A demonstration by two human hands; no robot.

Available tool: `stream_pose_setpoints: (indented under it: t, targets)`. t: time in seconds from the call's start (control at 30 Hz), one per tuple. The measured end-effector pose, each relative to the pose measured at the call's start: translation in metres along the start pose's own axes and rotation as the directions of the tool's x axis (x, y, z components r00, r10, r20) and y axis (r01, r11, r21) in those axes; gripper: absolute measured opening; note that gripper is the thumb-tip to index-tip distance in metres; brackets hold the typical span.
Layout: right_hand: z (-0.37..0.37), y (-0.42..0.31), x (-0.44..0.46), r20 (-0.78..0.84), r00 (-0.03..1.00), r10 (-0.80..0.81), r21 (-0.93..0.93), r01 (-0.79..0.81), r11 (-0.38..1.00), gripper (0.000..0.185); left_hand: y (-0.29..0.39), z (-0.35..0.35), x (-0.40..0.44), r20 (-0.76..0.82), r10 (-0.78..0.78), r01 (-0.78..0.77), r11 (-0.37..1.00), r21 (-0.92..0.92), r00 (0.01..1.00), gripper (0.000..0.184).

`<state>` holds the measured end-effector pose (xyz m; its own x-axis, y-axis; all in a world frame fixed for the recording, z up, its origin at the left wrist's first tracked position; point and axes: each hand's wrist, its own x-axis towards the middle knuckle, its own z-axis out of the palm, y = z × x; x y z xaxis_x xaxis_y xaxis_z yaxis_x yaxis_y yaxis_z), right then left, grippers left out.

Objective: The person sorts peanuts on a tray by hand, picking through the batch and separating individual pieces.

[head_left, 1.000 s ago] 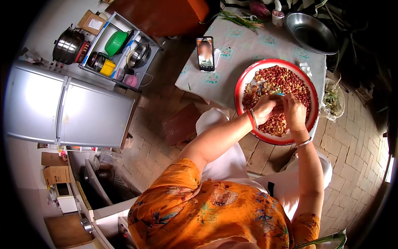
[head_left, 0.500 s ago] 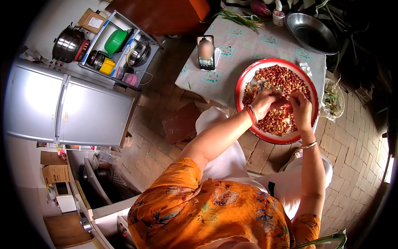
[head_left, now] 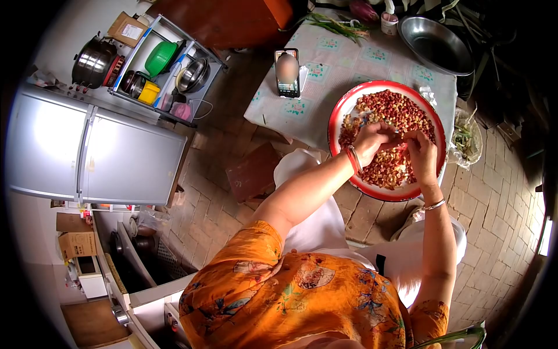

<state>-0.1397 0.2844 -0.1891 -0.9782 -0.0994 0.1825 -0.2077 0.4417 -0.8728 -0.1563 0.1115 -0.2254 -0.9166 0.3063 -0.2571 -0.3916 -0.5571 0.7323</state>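
A round tray (head_left: 335,123) with a red rim and white inside holds a spread of what look like red-skinned peanuts (head_left: 398,106), some of them pale. Over the middle of it, my left hand (head_left: 374,142) has its thumb and fingers pinched together. Close to its fingertips, my right hand (head_left: 423,154) is closed in a pinch as well. Whatever lies between the fingertips is too small and hidden to make out. Both hands stay just above the peanuts.
The tray overlaps the front edge of a table with a patterned cloth (head_left: 325,43). A propped phone (head_left: 287,72), a metal basin (head_left: 436,46) and green onions (head_left: 334,24) are on it. A basket of plant scraps (head_left: 465,139) stands at right, a fridge (head_left: 131,154) at left.
The hands stay almost in place, still pinched together over the tray, with only slight finger movement. The whole view has shifted a little.
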Motion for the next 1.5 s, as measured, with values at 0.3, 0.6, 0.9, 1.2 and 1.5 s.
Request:
stream_pose_setpoints:
  t: [0.3,0.6,0.9,1.2,1.5]
  targets:
    - [0.0,-0.008,0.0,0.022,0.998,0.058,0.049,-0.059,0.997,0.012,0.007,0.001,-0.004,-0.045,-0.025,0.028,0.998,0.064,0.999,0.015]
    - [0.001,-0.005,-0.003,0.112,0.992,-0.06,-0.121,0.074,0.99,0.015,0.005,-0.001,0.002,-0.137,0.051,-0.025,0.983,0.182,0.989,0.017]
    - [-0.029,0.021,-0.003,0.078,0.995,-0.057,-0.561,0.091,0.823,0.011,0.012,-0.012,-0.001,-0.02,0.044,-0.037,0.967,0.253,0.999,0.023]
    - [-0.03,0.024,-0.015,0.17,0.985,-0.014,-0.609,0.116,0.785,0.016,0.016,-0.016,-0.004,-0.005,0.007,-0.005,0.94,0.34,1.0,0.023]
    - [-0.032,0.019,-0.017,0.214,0.976,-0.047,-0.628,0.174,0.758,0.017,0.011,-0.019,-0.002,0.028,0.196,-0.136,0.563,0.815,0.98,0.017]
